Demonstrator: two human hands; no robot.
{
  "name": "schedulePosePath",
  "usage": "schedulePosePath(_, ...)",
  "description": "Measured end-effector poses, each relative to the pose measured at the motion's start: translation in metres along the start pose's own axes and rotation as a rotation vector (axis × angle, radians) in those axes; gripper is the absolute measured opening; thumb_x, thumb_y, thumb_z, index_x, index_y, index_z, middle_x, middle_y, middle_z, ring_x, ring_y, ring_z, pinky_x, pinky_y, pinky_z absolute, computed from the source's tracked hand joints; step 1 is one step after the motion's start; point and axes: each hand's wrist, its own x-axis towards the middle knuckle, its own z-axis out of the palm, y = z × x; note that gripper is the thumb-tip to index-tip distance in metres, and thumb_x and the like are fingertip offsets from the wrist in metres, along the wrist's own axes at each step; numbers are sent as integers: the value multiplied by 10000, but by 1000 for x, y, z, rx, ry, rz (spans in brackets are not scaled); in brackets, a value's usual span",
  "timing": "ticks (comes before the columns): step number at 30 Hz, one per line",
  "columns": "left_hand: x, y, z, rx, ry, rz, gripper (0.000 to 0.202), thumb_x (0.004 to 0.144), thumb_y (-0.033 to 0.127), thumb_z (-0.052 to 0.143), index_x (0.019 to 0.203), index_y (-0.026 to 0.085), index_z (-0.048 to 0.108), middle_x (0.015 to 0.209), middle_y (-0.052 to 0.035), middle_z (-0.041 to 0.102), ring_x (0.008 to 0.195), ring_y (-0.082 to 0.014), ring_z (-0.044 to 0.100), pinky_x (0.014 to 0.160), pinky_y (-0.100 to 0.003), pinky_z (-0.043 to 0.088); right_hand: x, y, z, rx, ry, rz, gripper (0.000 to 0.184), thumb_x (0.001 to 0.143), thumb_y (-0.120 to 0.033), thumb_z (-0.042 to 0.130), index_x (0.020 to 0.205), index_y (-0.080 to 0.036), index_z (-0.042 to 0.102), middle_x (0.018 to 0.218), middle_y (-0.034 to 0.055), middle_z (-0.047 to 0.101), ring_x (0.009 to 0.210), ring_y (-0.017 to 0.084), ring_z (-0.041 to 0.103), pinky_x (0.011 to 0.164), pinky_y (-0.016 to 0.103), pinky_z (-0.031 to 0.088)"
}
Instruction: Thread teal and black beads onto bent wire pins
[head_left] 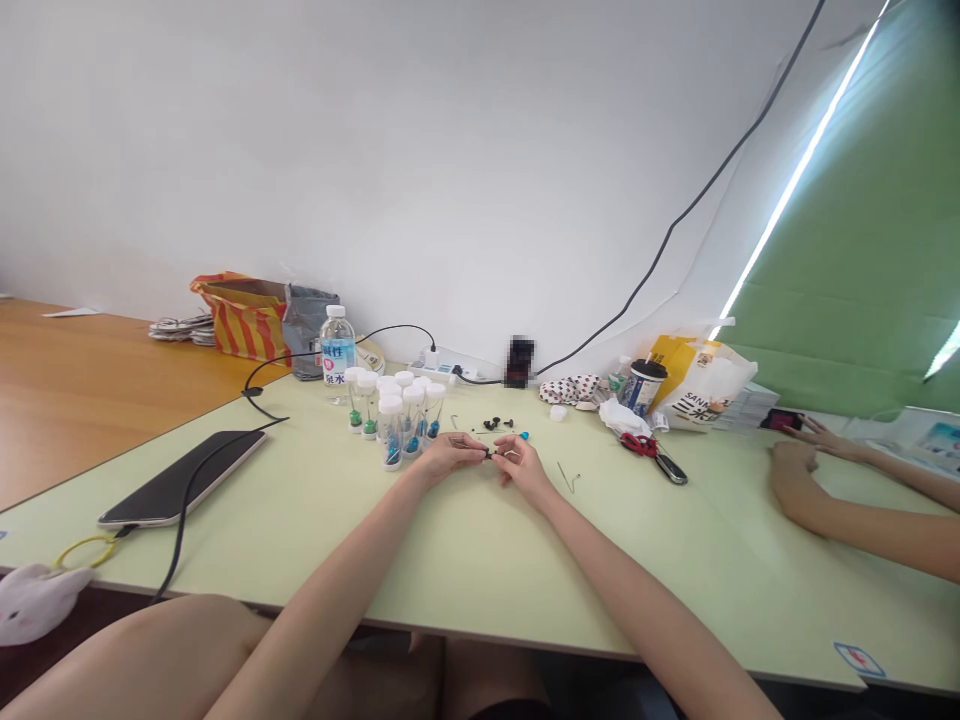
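Note:
My left hand [448,456] and my right hand [517,468] meet above a pale green tabletop [480,560], their fingertips pinching a small black part [489,454] between them. Its exact shape is too small to tell. Just beyond my right hand lie a small blue piece [523,436] and a little cluster of black parts [495,424]. A bent thin wire [568,477] rests to the right of that hand. Left of my left hand stand several clear capped vials [391,432] holding green and blue items.
A black phone [180,480] with a cable lies at left. Red-handled scissors [637,445] lie at right, near a co-worker's hands [795,460]. Along the wall are a water bottle [337,350], a power strip [442,371], a cup [643,385] and bags. A wooden table [90,390] adjoins at left.

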Motion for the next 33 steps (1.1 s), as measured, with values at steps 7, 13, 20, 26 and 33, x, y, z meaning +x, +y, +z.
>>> schedulePosePath(7, 1, -1, -1, 8, -20, -6, 275, 496, 218, 783, 707, 114, 639, 781, -77, 686, 751, -164, 632, 837, -352, 449, 2, 2, 2, -6, -13, 88, 359, 701, -501, 529, 868, -185, 496, 553, -34, 528, 411, 77, 470, 374, 197, 410)
schedulePosePath(13, 0, 0, 0, -5, -1, -1, 272, 490, 226, 786, 693, 112, 644, 792, -86, 686, 744, -164, 633, 848, -353, 441, 2, 0, 2, 15, 49, 32, 356, 626, -416, 633, 876, -190, 518, 780, 17, 539, 584, 106, 527, 406, 210, 460)
schedulePosePath(20, -1, 3, 2, 15, -1, -14, 261, 491, 212, 786, 684, 114, 638, 786, -81, 683, 752, -168, 629, 816, -350, 460, 3, 2, 0, 18, 22, 77, 322, 688, -434, 554, 886, -183, 512, 610, -19, 521, 472, 88, 487, 389, 203, 430)
schedulePosePath(26, -2, 4, 4, 4, 14, 8, 246, 498, 220, 782, 664, 115, 636, 745, -73, 682, 720, -157, 629, 817, -346, 458, 3, 1, 1, 11, 45, 47, 327, 617, -354, 629, 879, -191, 520, 771, 17, 540, 609, 113, 531, 438, 215, 472)
schedulePosePath(33, -1, 2, 3, 15, -4, -4, 269, 493, 230, 785, 688, 112, 641, 740, -69, 679, 725, -156, 627, 818, -350, 459, 2, -2, 2, 18, -1, 100, 244, 695, -336, 521, 889, -189, 507, 618, -26, 529, 474, 84, 504, 425, 210, 446)
